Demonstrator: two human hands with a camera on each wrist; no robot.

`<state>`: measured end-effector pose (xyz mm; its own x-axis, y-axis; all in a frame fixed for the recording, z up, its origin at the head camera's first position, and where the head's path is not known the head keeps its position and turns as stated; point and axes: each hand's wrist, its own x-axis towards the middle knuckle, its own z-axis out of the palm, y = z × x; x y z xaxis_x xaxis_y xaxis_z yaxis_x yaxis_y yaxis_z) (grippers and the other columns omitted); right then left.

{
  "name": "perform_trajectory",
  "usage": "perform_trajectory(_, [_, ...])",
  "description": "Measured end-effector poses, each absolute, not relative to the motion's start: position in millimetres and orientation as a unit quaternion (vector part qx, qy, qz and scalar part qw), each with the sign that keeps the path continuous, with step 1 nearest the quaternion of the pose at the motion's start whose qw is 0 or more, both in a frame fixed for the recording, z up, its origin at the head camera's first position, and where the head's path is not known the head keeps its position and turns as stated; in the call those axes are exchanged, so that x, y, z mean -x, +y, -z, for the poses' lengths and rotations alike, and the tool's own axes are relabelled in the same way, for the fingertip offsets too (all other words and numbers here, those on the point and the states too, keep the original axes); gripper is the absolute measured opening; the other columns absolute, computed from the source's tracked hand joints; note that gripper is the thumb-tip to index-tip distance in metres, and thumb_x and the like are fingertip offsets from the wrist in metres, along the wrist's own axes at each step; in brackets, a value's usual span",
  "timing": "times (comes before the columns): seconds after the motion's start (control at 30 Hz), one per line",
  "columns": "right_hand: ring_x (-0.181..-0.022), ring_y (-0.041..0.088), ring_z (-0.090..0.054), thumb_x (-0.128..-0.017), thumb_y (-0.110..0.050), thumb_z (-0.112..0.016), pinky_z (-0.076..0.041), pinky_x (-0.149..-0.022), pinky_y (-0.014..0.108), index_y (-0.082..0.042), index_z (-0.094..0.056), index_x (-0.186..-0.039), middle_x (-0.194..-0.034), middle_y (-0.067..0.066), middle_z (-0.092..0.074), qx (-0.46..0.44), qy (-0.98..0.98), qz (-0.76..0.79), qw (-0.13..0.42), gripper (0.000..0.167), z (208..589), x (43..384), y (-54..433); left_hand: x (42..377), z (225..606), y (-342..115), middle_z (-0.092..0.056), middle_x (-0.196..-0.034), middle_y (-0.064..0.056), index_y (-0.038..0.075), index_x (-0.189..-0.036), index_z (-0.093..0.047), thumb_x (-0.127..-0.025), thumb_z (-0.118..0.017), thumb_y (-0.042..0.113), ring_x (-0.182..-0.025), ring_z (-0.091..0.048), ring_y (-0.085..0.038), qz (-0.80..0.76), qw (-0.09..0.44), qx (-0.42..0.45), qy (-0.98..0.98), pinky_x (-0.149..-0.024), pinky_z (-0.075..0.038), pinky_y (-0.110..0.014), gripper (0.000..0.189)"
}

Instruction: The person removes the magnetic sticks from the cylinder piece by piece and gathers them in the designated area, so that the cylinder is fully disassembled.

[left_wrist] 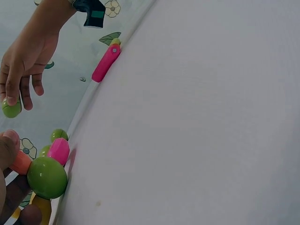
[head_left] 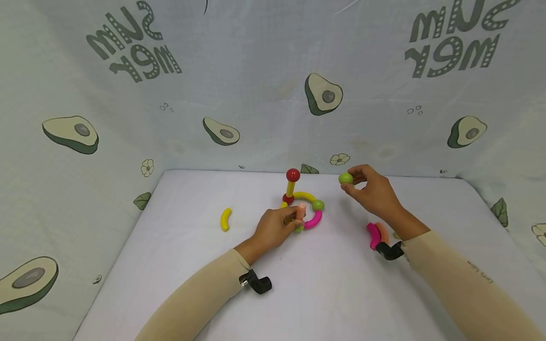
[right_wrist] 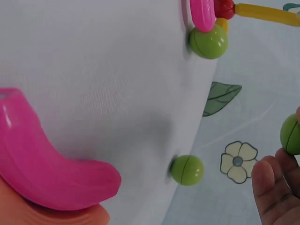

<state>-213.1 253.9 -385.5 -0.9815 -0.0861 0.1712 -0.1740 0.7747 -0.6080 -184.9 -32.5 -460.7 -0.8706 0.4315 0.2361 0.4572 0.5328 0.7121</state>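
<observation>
- A salmon-coloured, plastic-looking rod was pinched between the thumb and fingers of the left hand, at the centre of the head view. Its end was seen against a glossy green junction ball; if it was twisted too hard, that joint might be parted.
- A smaller-looking, glossy green held ball was gripped by the fingertips of the right hand, right of centre. Being smooth and round, it could be dropped if the pinch was loosened.
- Near the left fingers, a ring of curved yellow and magenta pieces was partly covered; it could be skewed by a sideways push.
- At the ring's far side, a yellow rod topped by a shiny red ball was set nearly upright; it might be toppled by a knock.
- Right of centre, a curved magenta piece and a curved salmon piece could be swept aside by the black wrist camera; whether they were touched could not be told.
- A loose green ball, low in the right wrist view, could be set rolling if it was brushed.
</observation>
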Motion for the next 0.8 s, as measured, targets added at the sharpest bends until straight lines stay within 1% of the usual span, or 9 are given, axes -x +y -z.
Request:
perform_trajectory(0.17, [-0.117,0.039,-0.058,-0.097,-0.019,-0.071,-0.052,-0.083,0.053,-0.001,-0.053,-0.138,-0.126,0.021,-0.063,-0.054,-0.948,-0.307,0.061,0.048,387,222,265,186,461,-32,-0.076,-0.108,0.004,0.013,-0.132,-0.07,-0.093,-0.074,0.034,-0.096,-0.068,-0.011,0.415,0.012,0.251,-0.875,-0.082,-0.054,-0.027,0.044])
perform_trajectory(0.3, [-0.118,0.04,-0.058,-0.097,-0.017,-0.07,-0.053,-0.083,0.053,0.0,-0.053,-0.139,-0.129,0.022,-0.062,-0.043,-0.951,-0.3,0.054,0.047,388,228,273,186,461,-32,-0.076,-0.108,0.004,0.013,-0.131,-0.071,-0.093,-0.075,0.033,-0.096,-0.069,-0.012,0.416,0.014,0.251,-0.874,-0.082,-0.054,-0.027,0.043])
perform_trajectory(0.43, [-0.119,0.041,-0.056,-0.099,-0.019,-0.068,-0.054,-0.083,0.053,0.001,-0.052,-0.14,-0.129,0.024,-0.061,-0.024,-0.954,-0.296,0.037,0.048,391,234,282,186,461,-32,-0.076,-0.109,0.003,0.012,-0.13,-0.071,-0.093,-0.075,0.032,-0.096,-0.069,-0.012,0.416,0.017,0.254,-0.873,-0.082,-0.054,-0.027,0.042])
perform_trajectory(0.63, [-0.116,0.044,-0.054,-0.099,-0.024,-0.068,-0.053,-0.082,0.053,0.004,-0.051,-0.138,-0.126,0.028,-0.059,0.008,-0.957,-0.29,0.004,0.05,398,243,297,186,461,-32,-0.076,-0.108,0.003,0.011,-0.131,-0.071,-0.092,-0.076,0.032,-0.095,-0.068,-0.011,0.417,0.017,0.253,-0.873,-0.081,-0.054,-0.027,0.044])
perform_trajectory(0.8, [-0.115,0.046,-0.053,-0.1,-0.027,-0.068,-0.053,-0.083,0.053,0.005,-0.051,-0.137,-0.128,0.029,-0.057,0.018,-0.96,-0.281,-0.014,0.052,404,249,305,186,461,-32,-0.076,-0.107,0.002,0.01,-0.13,-0.071,-0.093,-0.076,0.03,-0.094,-0.069,-0.011,0.421,0.02,0.255,-0.87,-0.08,-0.054,-0.026,0.042])
